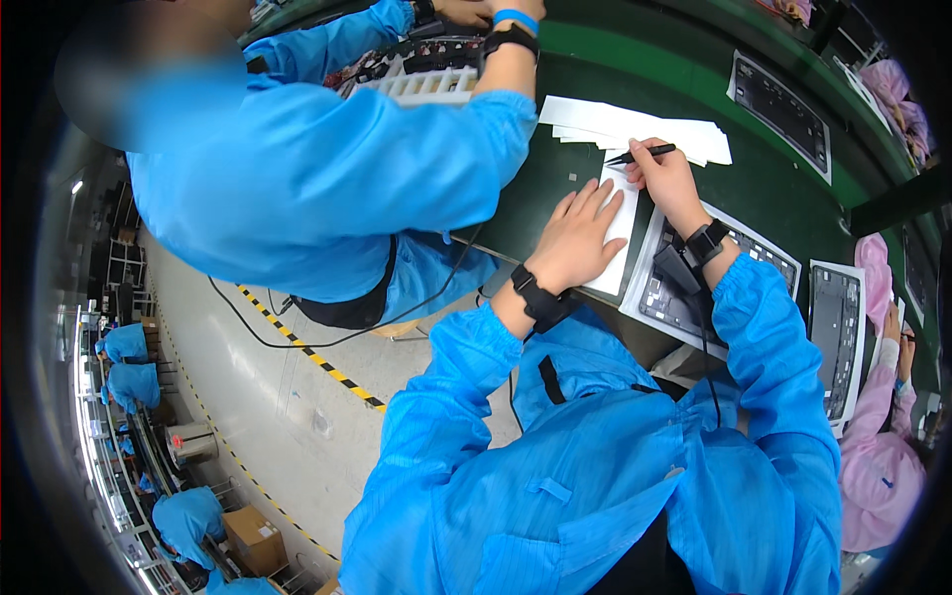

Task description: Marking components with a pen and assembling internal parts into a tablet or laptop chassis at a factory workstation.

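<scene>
Between the thumb and fingers of your right hand (pixel 662 174), a pair of black tweezers (pixel 653 153) is held like a pen. These fingers are closed around it, and its points are directed leftward, over the far end of a white strip (pixel 622 223); whether the points touch it, I cannot tell. Your left hand (pixel 580 238) lies palm down, the fingers straight and slightly apart, on the strip and over its left edge. It grasps nothing that I can see.

Just beyond the strip, several loose white sheets (pixel 635 124) overlap one another on the green table (pixel 540 193). To the left of your fingertips is one small pale square (pixel 572 177). Beneath your right wrist, a dark panel with white border (pixel 666 297) lies at the near edge of the table. Further to the right is a second dark panel (pixel 835 332). On your left, near you, a co-worker in blue jacket (pixel 347 188) reaches beside a white rack (pixel 426 84).
</scene>
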Demonstrator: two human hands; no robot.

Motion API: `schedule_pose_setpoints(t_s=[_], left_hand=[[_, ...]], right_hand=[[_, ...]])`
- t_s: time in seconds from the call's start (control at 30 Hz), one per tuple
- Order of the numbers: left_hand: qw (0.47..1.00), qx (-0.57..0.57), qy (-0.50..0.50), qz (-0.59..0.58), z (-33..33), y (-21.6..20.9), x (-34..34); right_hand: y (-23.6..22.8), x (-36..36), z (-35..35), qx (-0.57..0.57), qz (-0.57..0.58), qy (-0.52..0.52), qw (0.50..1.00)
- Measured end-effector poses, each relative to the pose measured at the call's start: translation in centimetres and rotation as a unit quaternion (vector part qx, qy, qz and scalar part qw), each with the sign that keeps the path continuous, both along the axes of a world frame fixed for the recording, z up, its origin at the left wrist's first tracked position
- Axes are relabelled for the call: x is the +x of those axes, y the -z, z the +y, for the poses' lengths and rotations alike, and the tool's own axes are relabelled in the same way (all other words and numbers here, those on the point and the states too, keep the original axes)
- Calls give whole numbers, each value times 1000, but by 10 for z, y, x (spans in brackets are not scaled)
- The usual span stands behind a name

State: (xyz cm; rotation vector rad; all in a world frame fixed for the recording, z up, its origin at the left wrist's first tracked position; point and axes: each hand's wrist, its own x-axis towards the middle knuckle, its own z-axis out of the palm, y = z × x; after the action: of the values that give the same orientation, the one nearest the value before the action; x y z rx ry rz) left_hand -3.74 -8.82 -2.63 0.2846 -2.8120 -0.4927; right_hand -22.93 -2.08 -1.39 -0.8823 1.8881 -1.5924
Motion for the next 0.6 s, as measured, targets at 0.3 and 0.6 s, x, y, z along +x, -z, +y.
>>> schedule_pose_setpoints(t_s=[0.3, 0.6], left_hand=[[999, -23, -10, 32, 12, -2, 9], [999, -33, -8, 24, 11, -5, 7]], right_hand=[[-5, -7, 6, 18, 22, 69, 997], [-5, -8, 0, 3, 46, 11, 999]])
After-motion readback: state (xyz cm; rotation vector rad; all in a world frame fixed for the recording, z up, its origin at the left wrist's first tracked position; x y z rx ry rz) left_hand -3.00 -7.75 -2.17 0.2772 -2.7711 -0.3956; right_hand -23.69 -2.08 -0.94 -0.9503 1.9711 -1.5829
